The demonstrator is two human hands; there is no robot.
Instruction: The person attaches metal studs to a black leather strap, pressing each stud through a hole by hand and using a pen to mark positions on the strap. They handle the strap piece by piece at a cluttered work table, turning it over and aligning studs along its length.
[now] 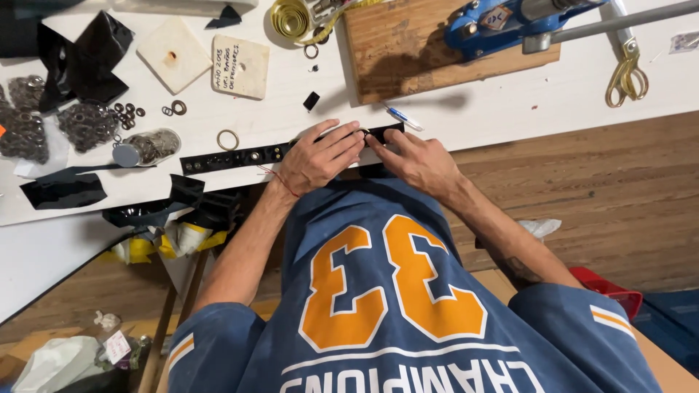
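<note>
A: Strap?
B: Long black strap (277, 153), metal eyelets along it, flat at the white table's (510, 109) near edge. Left hand (317, 159) and right hand (419, 161) both pinch its right end (fingertips together on it).
A: Surroundings?
B: Wood plank floor (619, 196) below the table. Beyond the strap, a cream card (241, 67) with handwriting; left of the strap, a clear bag of rings (149, 147).

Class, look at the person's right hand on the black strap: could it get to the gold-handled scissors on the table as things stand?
Probably yes. The right hand rests on the black strap, and only bare white table lies between it and the scissors, though it would need a stretch.
</note>
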